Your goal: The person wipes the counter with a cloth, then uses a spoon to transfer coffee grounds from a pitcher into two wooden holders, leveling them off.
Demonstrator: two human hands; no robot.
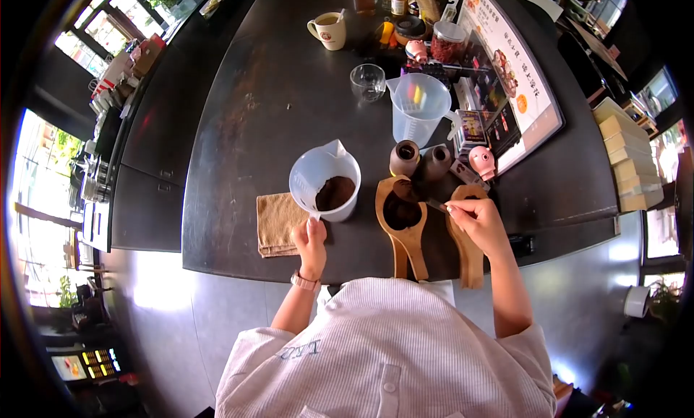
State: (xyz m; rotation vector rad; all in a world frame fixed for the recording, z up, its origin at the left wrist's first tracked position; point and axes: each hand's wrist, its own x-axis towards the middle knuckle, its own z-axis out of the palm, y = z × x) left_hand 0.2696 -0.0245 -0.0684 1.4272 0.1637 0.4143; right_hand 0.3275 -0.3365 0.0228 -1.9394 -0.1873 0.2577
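Near the table's front edge, the left hand (311, 237) grips the handle of the white jug (324, 183) of dark powder. The right hand (473, 219) pinches what looks like a small spoon (418, 197) over the wooden mould (402, 219); level strokes and a steady jug should avoid spills.
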